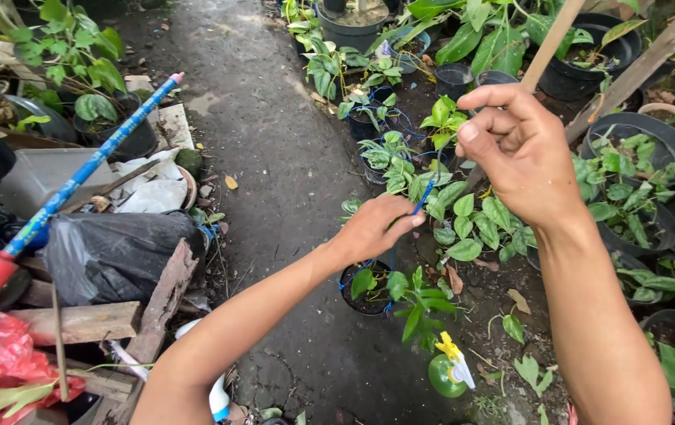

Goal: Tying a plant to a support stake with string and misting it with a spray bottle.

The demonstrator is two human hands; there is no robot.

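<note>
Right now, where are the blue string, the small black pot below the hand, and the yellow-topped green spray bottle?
blue string (426, 194), head view, stretch above the left hand's fingertips.
small black pot (351, 302), head view, front rim.
green spray bottle (441, 376), head view, round green body.

Garden nursery: potted plants (448, 212) beside paved path (274, 142)

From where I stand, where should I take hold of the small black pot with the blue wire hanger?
Grip the small black pot by its rim, from above. The blue wires rise steeply to the left hand, and leaves crowd its right side.
</note>
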